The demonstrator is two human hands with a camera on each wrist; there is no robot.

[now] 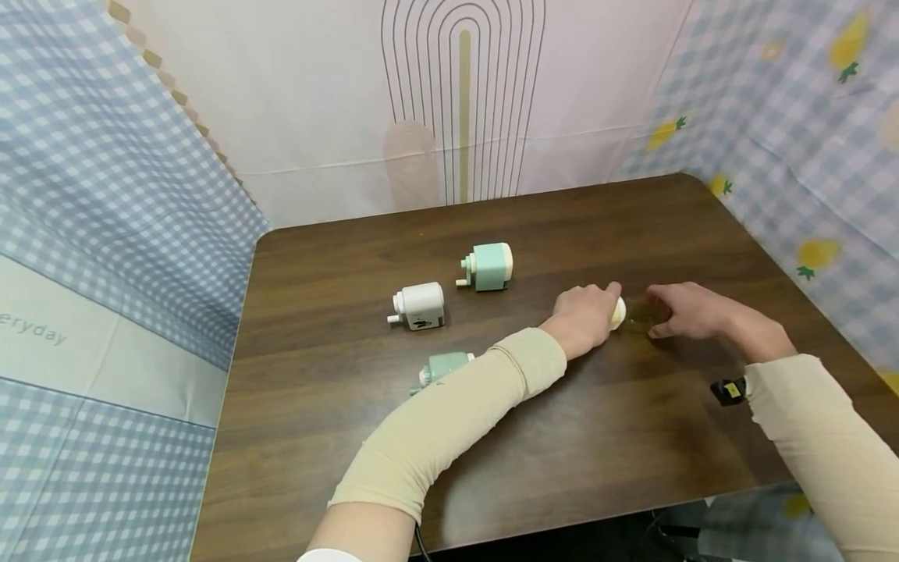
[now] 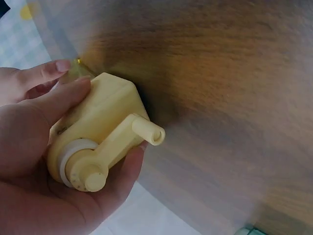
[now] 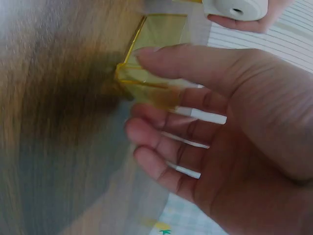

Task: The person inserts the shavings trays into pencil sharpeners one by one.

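Observation:
My left hand (image 1: pixel 584 314) grips a yellow crank pencil sharpener (image 2: pixel 105 112), thumb along one side and fingers wrapped beneath. Its crank handle points away from the palm in the left wrist view. The sharpener's white end face (image 3: pixel 237 9), with a pencil hole, shows in the right wrist view. Just right of it, my right hand (image 1: pixel 691 311) holds a see-through yellow shavings drawer (image 3: pixel 159 36) between thumb and index finger. The other fingers of that hand curl loosely below the drawer. In the head view the left hand hides most of the sharpener.
A white crank sharpener (image 1: pixel 421 305) and a mint one (image 1: pixel 490 267) stand left of the hands on the brown table (image 1: pixel 316 453). A green sharpener (image 1: pixel 445 364) is partly covered by the left forearm. Patterned cloth walls (image 1: pixel 316 101) border the table's back and sides.

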